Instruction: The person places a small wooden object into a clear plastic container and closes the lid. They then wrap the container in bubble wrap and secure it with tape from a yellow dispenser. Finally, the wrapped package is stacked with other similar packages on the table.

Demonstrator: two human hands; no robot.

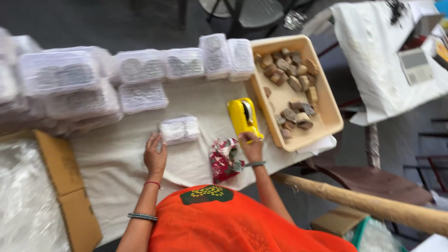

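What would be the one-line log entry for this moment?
left hand: touching clear packed box | right hand: gripping yellow tape dispenser | tray of biscuits beside

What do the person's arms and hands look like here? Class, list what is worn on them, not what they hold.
Both arms are bare, with no sleeves below the orange garment. The left hand has a thin red thread at the wrist and a silver bangle further up the forearm. The right hand has a silver-grey bangle at the wrist.
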